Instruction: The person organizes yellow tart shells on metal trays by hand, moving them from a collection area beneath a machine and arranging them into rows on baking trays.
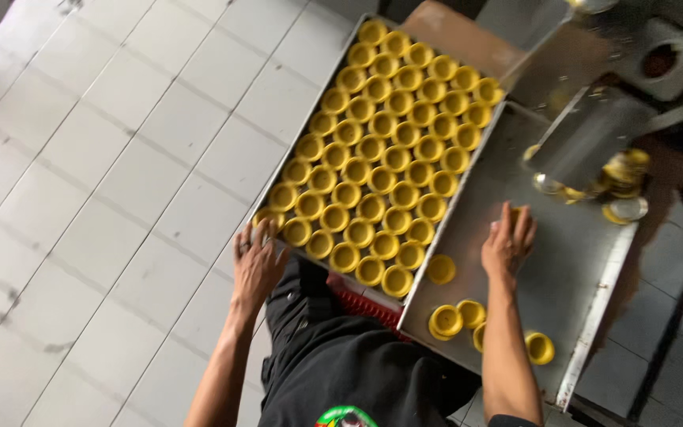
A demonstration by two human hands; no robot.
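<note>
Already the long metal tray [303, 130] is nearly full of round yellow pastry-lined cups [381, 150]. Left hand [256, 261] grips its near corner, fingers curled. Right of that tray, the right hand [507, 241] rests spread over one cup on a flat steel sheet [571, 261], where several loose cups [456, 316] remain, probably still to be placed.

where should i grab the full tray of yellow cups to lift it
Grip the full tray by its rim at the near end, where the left hand already rests on the corner. The cups fill it edge to edge, so only the rim is free. A second hold on the opposite long rim, beside the steel tray, would likely keep it level. The right hand is on that steel tray.
</note>
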